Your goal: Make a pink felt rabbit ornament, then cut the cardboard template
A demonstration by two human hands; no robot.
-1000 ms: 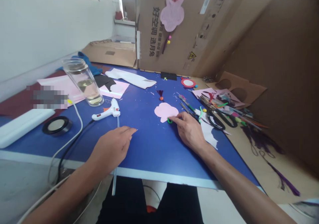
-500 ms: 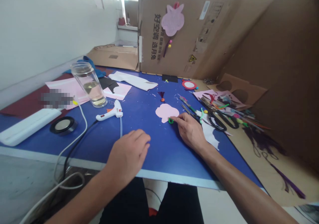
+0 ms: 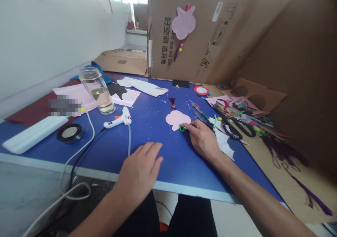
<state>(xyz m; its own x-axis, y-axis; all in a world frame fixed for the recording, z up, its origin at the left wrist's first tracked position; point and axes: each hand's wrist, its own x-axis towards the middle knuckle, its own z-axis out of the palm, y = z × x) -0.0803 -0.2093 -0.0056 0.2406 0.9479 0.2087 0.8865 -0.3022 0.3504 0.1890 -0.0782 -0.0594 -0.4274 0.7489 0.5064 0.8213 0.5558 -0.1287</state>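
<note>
A pink paper cutout [image 3: 177,119] with a wavy edge lies on the blue table, a small green ring [image 3: 182,128] at its lower edge. My right hand [image 3: 202,138] pinches the ring with thumb and forefinger, close beside the paper. Just beyond the cutout are an orange bead [image 3: 173,106] and a dark tassel [image 3: 172,100]. My left hand [image 3: 140,168] is over the near part of the table, holding nothing, its fingers loosely stretched and the thumb a little apart. To its upper left lies a white glue gun [image 3: 119,119] with a glue stick sticking out.
A glass of pale liquid [image 3: 101,98] stands back left, near black tape [image 3: 70,133] and a white power strip [image 3: 34,135]. Scissors [image 3: 231,124] lie among clutter at right. Another pink cutout [image 3: 183,22] hangs on the cardboard wall [image 3: 205,5].
My left hand's fingers have straightened slightly. The whole view has shifted a little. My right hand, the green ring and the pink cutout keep their places together.
</note>
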